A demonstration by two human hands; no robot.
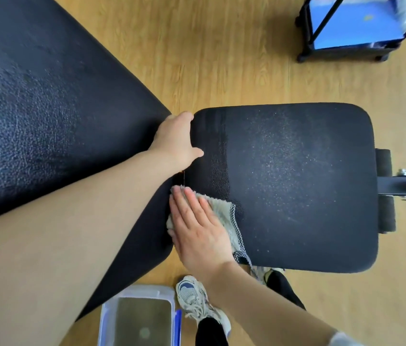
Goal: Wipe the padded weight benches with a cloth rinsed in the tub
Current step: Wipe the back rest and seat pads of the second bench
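The end of the bench's seat pad (296, 183) is clasped by the left grip (175, 139), with the thumb laid on top and the fingers curled down into the gap beside the long back pad (34, 108). A pale cloth (224, 211) is pressed flat onto the same pad, near that end, by the right grip (198, 231), which is spread open with straight fingers. A clear tub (137, 318) of murky water is set on the wooden floor (222, 58), just beside a white shoe (194, 298).
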